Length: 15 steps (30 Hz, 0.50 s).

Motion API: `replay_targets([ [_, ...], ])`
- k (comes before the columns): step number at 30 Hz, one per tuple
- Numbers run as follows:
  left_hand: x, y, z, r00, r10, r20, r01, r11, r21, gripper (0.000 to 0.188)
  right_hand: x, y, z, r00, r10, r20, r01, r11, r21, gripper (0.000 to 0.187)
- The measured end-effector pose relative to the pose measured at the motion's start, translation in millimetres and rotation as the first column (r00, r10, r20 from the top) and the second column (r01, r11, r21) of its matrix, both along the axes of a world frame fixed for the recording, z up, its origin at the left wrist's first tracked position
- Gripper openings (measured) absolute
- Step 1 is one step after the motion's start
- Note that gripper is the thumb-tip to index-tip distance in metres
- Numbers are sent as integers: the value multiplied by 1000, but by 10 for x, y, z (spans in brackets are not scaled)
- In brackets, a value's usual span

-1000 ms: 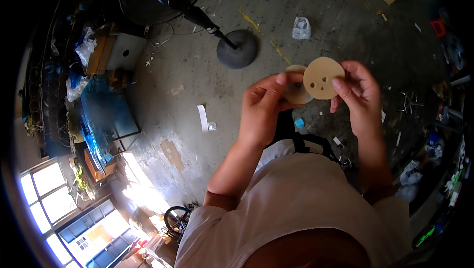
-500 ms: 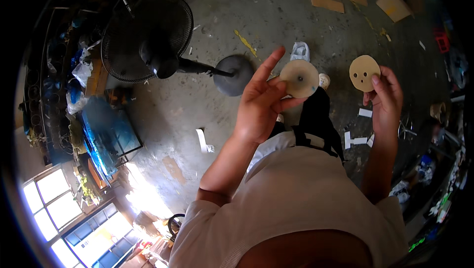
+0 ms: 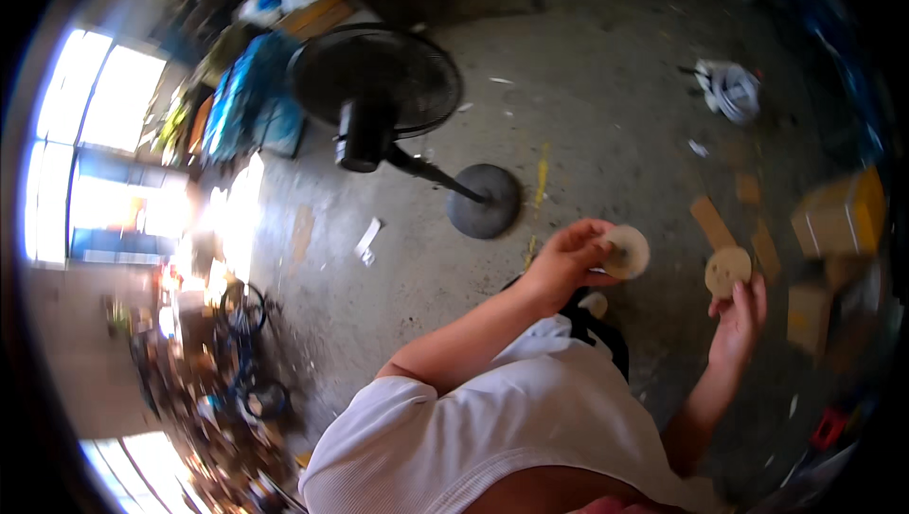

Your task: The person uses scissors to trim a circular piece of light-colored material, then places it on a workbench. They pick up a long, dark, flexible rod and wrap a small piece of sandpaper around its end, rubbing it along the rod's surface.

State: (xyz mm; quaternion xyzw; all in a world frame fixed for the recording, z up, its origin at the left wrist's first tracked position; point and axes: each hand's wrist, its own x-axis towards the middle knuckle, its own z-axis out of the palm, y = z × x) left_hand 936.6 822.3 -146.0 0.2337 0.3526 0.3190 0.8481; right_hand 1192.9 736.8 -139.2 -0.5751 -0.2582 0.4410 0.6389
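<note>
- Spreading across most of the view, the grey concrete floor (image 3: 606, 97) carries scraps and scattered litter.
- Standing at about 11 o'clock from the hands, a black pedestal fan (image 3: 377, 83) leans over, its round base (image 3: 484, 200) resting on the floor just up-left of the left hand.
- Sitting at 3 o'clock near the right rim, a yellowish cardboard box (image 3: 841, 213) is blurred.
- Lying at 9 o'clock from the fan base, a white paper scrap (image 3: 367, 239) rests on the floor.
- The left hand (image 3: 566, 266) has its grip closed on a pale round disc (image 3: 625, 251), fingers pinching its left edge.
- The right hand (image 3: 739, 310), at 3 o'clock from the left and well apart, grips a tan round disc with holes (image 3: 727, 271) at its fingertips, the disc sitting at 12 o'clock above the palm.
</note>
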Motion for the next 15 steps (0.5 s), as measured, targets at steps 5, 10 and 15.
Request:
replay_targets([
  [5,433,615,-192,979,204,10,-204,973,112,16,406,934,-312,983,182,24,-180,980,-80,32],
  [10,810,1429,-646,953,302,32,-303,952,39,15,675,2093,-363,849,522,-80,-526,849,-54,12],
  [15,1229,2971,-551,943,333,10,-334,942,39,16,1248,3588,-466,864,442,-241,-437,896,74,7],
])
